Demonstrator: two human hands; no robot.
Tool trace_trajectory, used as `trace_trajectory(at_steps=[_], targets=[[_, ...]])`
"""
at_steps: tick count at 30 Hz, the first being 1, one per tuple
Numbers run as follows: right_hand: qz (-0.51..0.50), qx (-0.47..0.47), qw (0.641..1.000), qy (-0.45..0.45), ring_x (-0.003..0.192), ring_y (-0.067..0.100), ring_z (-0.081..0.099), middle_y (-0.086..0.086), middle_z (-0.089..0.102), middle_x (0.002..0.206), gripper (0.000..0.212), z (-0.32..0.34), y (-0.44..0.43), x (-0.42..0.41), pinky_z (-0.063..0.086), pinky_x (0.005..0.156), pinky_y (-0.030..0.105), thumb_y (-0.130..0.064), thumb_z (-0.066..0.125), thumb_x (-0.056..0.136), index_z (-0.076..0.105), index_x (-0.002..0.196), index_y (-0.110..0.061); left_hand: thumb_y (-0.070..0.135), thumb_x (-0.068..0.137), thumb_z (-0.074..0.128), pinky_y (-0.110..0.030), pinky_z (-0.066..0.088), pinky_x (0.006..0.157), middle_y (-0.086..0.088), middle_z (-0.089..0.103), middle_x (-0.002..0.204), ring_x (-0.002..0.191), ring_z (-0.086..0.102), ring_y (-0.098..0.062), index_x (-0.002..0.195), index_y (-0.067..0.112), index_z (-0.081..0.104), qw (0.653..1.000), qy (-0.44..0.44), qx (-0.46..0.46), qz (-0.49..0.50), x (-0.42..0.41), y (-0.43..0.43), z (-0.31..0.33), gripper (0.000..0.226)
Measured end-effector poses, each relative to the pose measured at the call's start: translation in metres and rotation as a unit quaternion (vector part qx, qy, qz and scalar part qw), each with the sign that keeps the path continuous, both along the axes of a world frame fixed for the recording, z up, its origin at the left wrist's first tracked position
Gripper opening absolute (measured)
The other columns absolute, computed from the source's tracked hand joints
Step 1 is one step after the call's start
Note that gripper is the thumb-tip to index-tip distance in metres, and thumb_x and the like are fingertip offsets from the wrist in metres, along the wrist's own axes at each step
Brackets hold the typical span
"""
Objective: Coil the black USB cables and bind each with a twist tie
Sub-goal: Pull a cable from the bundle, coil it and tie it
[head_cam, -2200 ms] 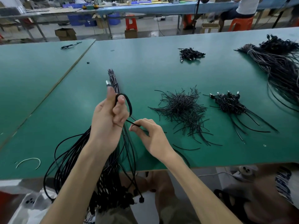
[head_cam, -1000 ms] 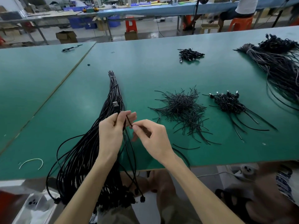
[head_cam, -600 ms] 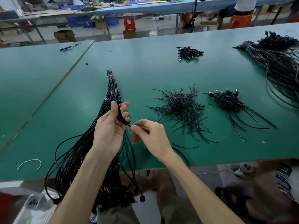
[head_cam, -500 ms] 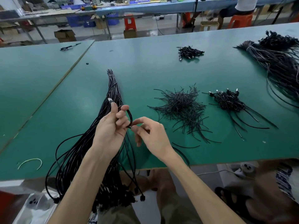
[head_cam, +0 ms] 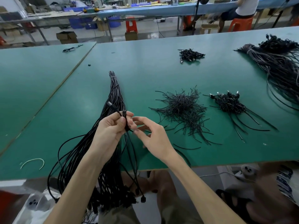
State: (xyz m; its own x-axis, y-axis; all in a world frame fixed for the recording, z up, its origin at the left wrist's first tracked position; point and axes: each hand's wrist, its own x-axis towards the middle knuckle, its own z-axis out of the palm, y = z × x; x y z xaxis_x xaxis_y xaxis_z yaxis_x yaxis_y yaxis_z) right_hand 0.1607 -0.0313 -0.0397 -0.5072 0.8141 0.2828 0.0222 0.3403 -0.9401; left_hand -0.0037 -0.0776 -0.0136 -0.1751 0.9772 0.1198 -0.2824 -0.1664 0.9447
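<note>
My left hand pinches a small coil of black USB cable, whose silver plug sticks up to the upper left. My right hand sits just right of the coil, fingertips on the cable strand coming off its lower end. A long tied bundle of black USB cables lies on the green table under my hands and hangs over the front edge. A heap of black twist ties lies to the right, with a pile of coiled, bound cables beyond it.
Another small pile of coiled cables lies farther back. A big bundle of cables covers the far right. A white tie lies near the front left edge. A person sits at the blue bench behind.
My left hand came down from a raised position while more cable was wound around its fingers. The open loop has tightened into a compact coil, and my right hand keeps feeding the strand.
</note>
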Motion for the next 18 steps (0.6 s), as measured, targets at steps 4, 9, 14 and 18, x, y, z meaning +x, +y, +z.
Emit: trace_trajectory(at_steps=[4,9,14,18], targets=[[0.025,-0.028,0.999,0.03,0.101,0.011,0.072,-0.015,0.072,0.103,0.053,0.002,0.0,0.0,0.064,0.076,0.029,-0.01,0.066,0.099,0.056,0.147,-0.03,0.016,0.101,0.051,-0.027,0.057,0.078,-0.001,0.064,0.08,0.078,0.067,-0.016,0.098,0.009,0.066,0.999,0.0,0.003,-0.032,0.007,0.005,-0.004,0.017],[-0.022,-0.047,0.997,0.051,0.098,0.018,0.071,-0.002,0.072,0.111,0.058,0.001,0.005,0.001,0.064,0.068,0.036,-0.007,0.071,0.096,0.057,0.147,-0.031,0.008,0.104,0.047,-0.028,0.058,0.08,-0.001,0.063,0.085,0.083,0.068,-0.016,0.097,0.011,0.074,0.991,-0.072,-0.002,-0.111,0.008,0.022,0.001,0.028],[-0.076,-0.073,0.991,0.083,0.094,0.018,0.073,0.008,0.067,0.118,0.049,-0.004,0.009,0.001,0.059,0.065,0.027,-0.006,0.068,0.098,0.061,0.143,-0.022,0.009,0.099,0.054,-0.03,0.059,0.086,-0.006,0.071,0.09,0.086,0.072,-0.02,0.104,0.008,0.078,0.989,-0.051,-0.024,-0.137,0.009,0.042,0.007,0.024],[-0.086,-0.088,0.989,0.087,0.09,0.021,0.074,0.013,0.068,0.114,0.041,-0.005,0.01,0.001,0.056,0.061,0.025,-0.006,0.068,0.098,0.066,0.136,-0.02,0.009,0.098,0.055,-0.028,0.059,0.082,-0.01,0.076,0.097,0.091,0.073,-0.02,0.112,0.004,0.075,0.992,-0.008,-0.02,-0.127,0.011,0.044,0.007,0.025]])
